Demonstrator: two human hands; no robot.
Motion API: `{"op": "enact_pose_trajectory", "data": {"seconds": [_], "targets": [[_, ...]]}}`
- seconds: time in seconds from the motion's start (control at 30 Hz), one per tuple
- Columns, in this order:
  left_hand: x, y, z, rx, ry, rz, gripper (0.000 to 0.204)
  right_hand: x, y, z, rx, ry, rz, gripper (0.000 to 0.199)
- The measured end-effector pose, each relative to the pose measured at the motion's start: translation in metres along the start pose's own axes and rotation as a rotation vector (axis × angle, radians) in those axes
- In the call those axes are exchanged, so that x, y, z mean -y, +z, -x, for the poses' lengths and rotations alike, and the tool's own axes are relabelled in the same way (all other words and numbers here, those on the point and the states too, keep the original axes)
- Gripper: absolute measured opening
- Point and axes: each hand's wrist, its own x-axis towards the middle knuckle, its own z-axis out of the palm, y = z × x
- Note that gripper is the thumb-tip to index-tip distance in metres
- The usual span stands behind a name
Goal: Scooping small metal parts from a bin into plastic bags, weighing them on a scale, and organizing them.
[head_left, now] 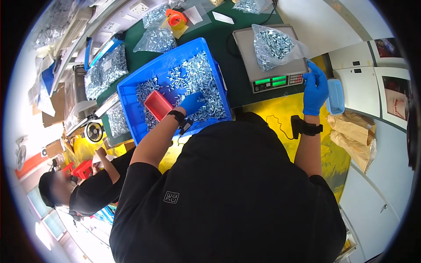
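My left hand (192, 103), in a blue glove, is down among small silvery metal sleeves (199, 72) in a large blue bin (171, 49). Its fingers are drawn together, and what they hold is hidden. Just left of it, a small red tray (158, 105) lies tilted on the metal sleeves. My right hand (315, 87), gloved too, is at the right edge of a weighing scale (245, 44), beside its keypad. Its fingers are apart with nothing visible between them. On the scale's pan rests a clear plastic bag (274, 46) filled with metal sleeves.
More bags of metal parts (107, 72) lie left of the bin, and an orange tape dispenser (175, 19) sits behind it. A light-blue tray (335, 96) and brown paper sacks (353, 136) are at the right. Another person (87, 188) works at the lower left.
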Motion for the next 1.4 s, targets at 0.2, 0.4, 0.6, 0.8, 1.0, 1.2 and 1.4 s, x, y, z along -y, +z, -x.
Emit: {"op": "enact_pose_trajectory", "data": {"seconds": [0.2,0.4,0.6,0.8,1.0,1.2,1.4], "targets": [[-0.005,-0.022,-0.013,0.152,0.03,-0.26,0.033,-0.001,-0.012,0.015,-0.002,0.047,0.129,0.022],[-0.085,-0.106,-0.023,-0.12,-0.14,-0.297,0.032,-0.01,-0.021,0.026,0.032,0.049,0.228,0.024],[-0.235,-0.161,-0.023,-0.129,0.32,0.705,0.034,-0.011,-0.007,0.01,0.057,0.042,0.191,0.034],[-0.271,-0.158,-0.047,-0.426,0.4,0.751,0.035,0.027,0.034,0.001,0.377,0.057,0.499,0.054],[-0.174,-0.126,-0.003,-0.4,0.153,0.61,0.03,0.014,0.072,-0.02,0.528,-0.022,0.638,0.043],[-0.079,-0.077,0.083,-0.587,-0.157,0.466,0.029,0.0,0.094,-0.063,0.578,-0.129,0.885,0.049],[-0.05,-0.045,0.16,-0.747,-0.32,0.173,0.021,-0.008,0.09,-0.118,0.478,0.017,0.384,0.042]]}}
